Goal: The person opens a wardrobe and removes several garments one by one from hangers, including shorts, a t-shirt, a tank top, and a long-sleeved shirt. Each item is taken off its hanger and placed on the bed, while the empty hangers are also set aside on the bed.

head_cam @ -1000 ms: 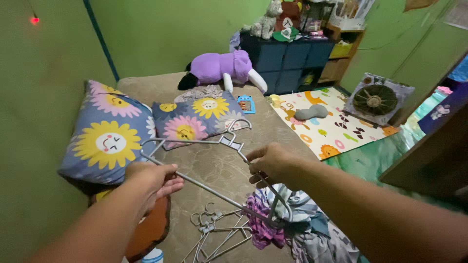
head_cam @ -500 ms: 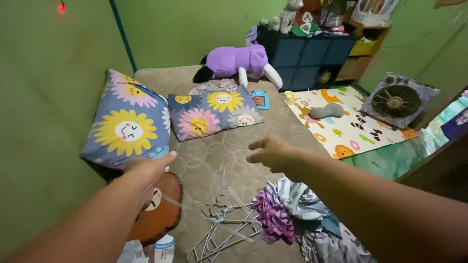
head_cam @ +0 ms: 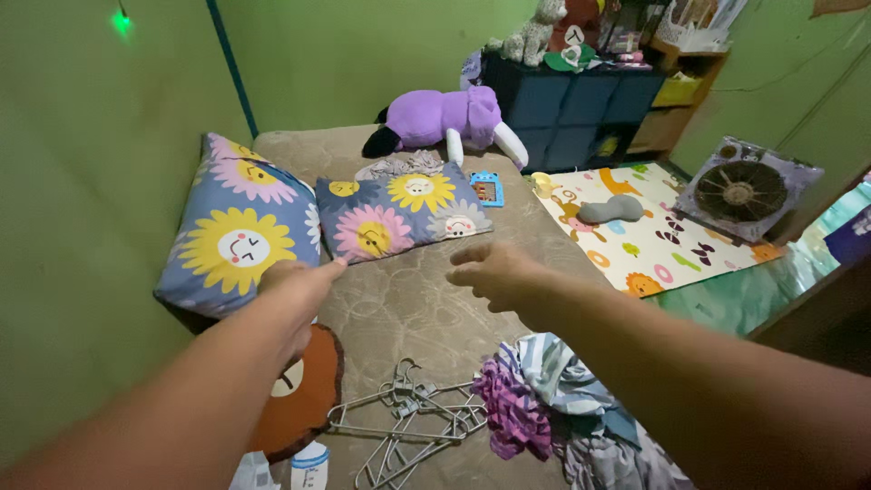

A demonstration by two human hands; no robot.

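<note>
Room: green walls all round; a brown patterned mattress (head_cam: 408,299) fills the middle of the head view; a printed play mat (head_cam: 653,236) lies on the floor at right, a box fan (head_cam: 739,191) leans at the right edge, dark drawers (head_cam: 567,109) stand at upper centre.
Left hand (head_cam: 304,281): centre left of the frame, fingers stretched forward and loose, holding nothing; it hovers over the mattress just below the flowered pillows.
Right hand (head_cam: 494,272): centre of the frame, palm down, fingers spread wide, empty; above bare mattress.
Hangers (head_cam: 408,422): a tangled heap of grey wire hangers lies flat at lower centre, well below both hands and touched by neither; at least four, the exact count hidden by the overlap.
Clothes pile (head_cam: 553,408): one crumpled heap at lower right, just beside the hangers; purple and striped pieces show; none is on a hanger.
Progress: judging by this, hanging is barely begun; every garment seen is loose and every hanger bare.
Pillows: two; a large one (head_cam: 240,240) at left, a smaller one (head_cam: 399,213) beside it.
Soft toys: one purple plush (head_cam: 445,118) at the mattress's far end; more on the drawers, uncountable.
</note>
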